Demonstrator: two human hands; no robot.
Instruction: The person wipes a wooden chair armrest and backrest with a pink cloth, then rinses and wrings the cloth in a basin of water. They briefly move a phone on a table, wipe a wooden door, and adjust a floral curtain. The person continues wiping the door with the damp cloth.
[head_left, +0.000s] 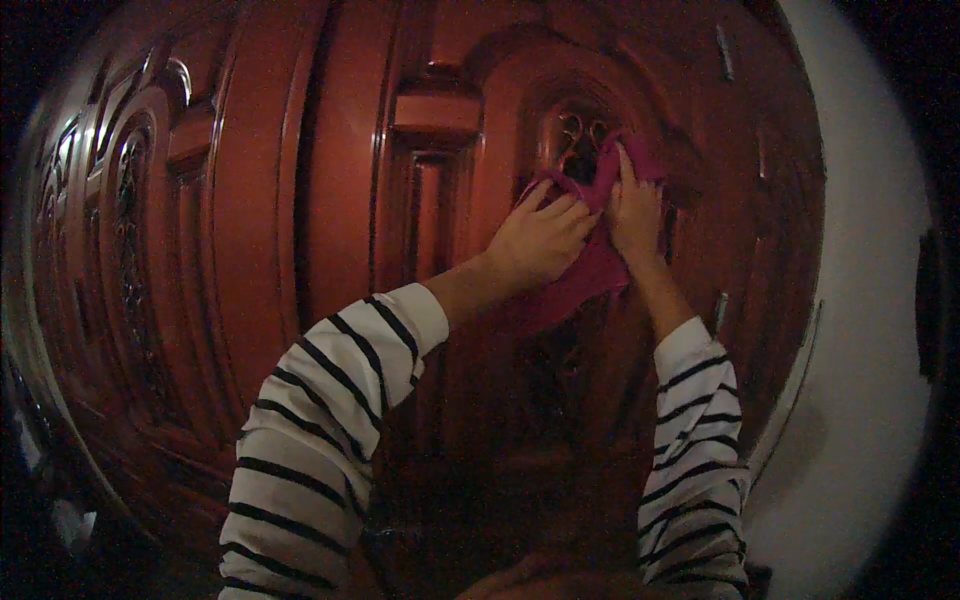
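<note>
A magenta cloth (600, 255) hangs between my two hands, in front of a carved reddish-brown wooden door (439, 112). My left hand (544, 236) grips the cloth's left part, fingers bent over its upper edge. Higher and to the right, my right hand (636, 210) holds the other part, its index finger pointing up along the cloth. Just above and between the hands, scrolled metalwork (581, 135) shows in the door's arched recess. The cloth covers part of this metalwork, which shows again dimly below it.
A second carved door panel (154, 225) with an arched metalwork inset stands at the left. Metal hinges (724, 52) line the door's right side. Beyond them is a pale wall (870, 300). The lower area is dark.
</note>
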